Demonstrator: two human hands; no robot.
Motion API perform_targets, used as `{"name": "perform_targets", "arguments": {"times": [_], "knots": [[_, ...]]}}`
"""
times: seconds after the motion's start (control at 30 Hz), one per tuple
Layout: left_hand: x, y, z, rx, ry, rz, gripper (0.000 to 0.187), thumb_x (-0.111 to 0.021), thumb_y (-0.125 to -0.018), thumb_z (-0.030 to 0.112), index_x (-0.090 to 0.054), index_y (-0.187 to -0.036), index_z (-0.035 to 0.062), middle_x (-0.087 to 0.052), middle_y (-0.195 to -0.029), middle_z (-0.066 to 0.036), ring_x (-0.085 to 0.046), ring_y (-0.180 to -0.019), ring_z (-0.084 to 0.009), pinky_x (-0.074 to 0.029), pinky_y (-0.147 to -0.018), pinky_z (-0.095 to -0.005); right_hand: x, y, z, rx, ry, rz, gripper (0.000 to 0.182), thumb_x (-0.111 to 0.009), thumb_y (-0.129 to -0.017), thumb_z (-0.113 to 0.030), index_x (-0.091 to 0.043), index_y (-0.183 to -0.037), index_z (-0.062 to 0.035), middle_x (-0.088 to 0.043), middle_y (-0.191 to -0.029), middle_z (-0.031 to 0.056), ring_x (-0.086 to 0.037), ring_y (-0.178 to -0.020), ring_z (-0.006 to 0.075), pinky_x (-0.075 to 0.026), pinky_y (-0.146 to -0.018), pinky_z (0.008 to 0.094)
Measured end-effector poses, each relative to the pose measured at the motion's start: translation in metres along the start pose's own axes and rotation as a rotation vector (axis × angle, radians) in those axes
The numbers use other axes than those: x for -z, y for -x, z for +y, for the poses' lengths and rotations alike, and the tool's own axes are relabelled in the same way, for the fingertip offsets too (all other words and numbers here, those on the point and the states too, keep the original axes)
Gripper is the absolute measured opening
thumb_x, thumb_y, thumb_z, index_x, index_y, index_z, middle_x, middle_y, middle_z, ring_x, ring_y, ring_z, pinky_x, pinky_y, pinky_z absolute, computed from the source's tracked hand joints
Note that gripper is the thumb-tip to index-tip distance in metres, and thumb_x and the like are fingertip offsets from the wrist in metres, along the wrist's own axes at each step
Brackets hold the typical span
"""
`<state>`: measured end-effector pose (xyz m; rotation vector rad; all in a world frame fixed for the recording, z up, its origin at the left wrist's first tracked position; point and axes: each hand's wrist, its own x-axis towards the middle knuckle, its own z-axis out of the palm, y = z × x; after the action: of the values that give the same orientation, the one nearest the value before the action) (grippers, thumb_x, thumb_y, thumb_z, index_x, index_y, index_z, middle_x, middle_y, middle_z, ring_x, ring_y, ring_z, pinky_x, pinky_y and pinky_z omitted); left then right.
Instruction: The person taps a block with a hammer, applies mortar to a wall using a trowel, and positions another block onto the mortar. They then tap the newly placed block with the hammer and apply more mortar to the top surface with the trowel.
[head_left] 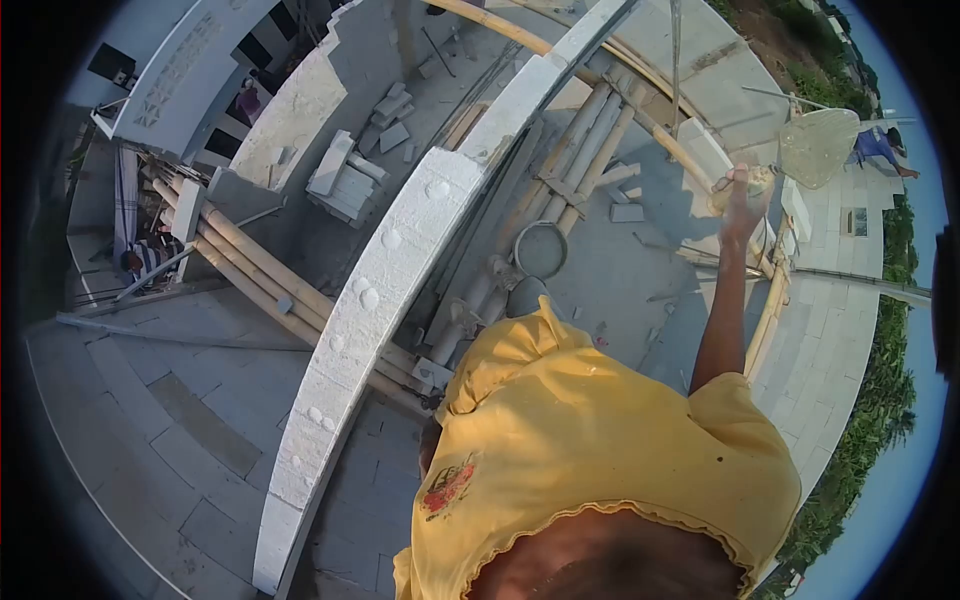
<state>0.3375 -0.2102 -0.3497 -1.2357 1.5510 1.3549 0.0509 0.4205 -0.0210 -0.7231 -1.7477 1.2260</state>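
Observation:
My right hand [743,203] is stretched forward on the right, its fingers closed around what looks like the handle of a trowel. The trowel's broad, mortar-coloured blade [820,148] is held up beyond the hand, apart from any wall. Just past my yellow shirt stands a round bucket [541,250] with grey contents, near my feet. A long white block wall [385,255] with round marks along its top runs diagonally on my left. Only a sliver of my left arm [429,446] shows beside the shirt; the left hand is hidden.
Bamboo poles [262,270] cross beneath the wall, and more poles [590,135] lie ahead. Stacked pale blocks [346,180] stand on the floor below. One person in a striped top [150,258] is at far left, another in blue [876,148] at far right.

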Motion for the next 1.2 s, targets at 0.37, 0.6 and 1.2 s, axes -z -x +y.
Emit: {"name": "perform_targets", "arguments": {"times": [0.37,0.6,1.2], "knots": [[-0.067,0.002,0.108,-0.128,-0.325,-0.113,0.041,-0.070,-0.086,0.011,-0.062,-0.125,0.0030,-0.072,-0.100,-0.008,-0.068,-0.086,-0.0187,-0.054,-0.070,-0.0304,0.159,0.238,0.313,-1.488,0.168,0.018,0.018,-0.068,-0.086,-0.017,-0.053,-0.090,-0.0069,-0.052,-0.062,0.0036,-0.054,-0.048,0.0175,-0.049,-0.043,0.0345],[-0.134,0.017,0.147,-0.149,-0.474,-0.192,0.039,-0.071,-0.086,0.012,-0.063,-0.124,0.0029,-0.071,-0.099,-0.008,-0.067,-0.084,-0.0183,-0.053,-0.068,-0.0300,0.122,0.198,0.313,-1.230,0.019,-0.119,0.017,-0.071,-0.088,-0.015,-0.058,-0.097,-0.0088,-0.061,-0.075,0.0030,-0.061,-0.058,0.0140,-0.053,-0.050,0.0298],[-0.173,-0.051,0.116,0.158,-0.726,-0.015,0.030,-0.071,-0.089,0.014,-0.064,-0.118,0.0074,-0.069,-0.097,-0.003,-0.064,-0.086,-0.0123,-0.052,-0.071,-0.0297,-0.064,0.220,0.616,0.388,0.887,-1.671,0.037,-0.076,-0.078,-0.029,-0.072,-0.115,-0.0307,-0.057,-0.143,0.0021,-0.041,-0.144,0.0250,-0.034,-0.120,0.0471]]}}
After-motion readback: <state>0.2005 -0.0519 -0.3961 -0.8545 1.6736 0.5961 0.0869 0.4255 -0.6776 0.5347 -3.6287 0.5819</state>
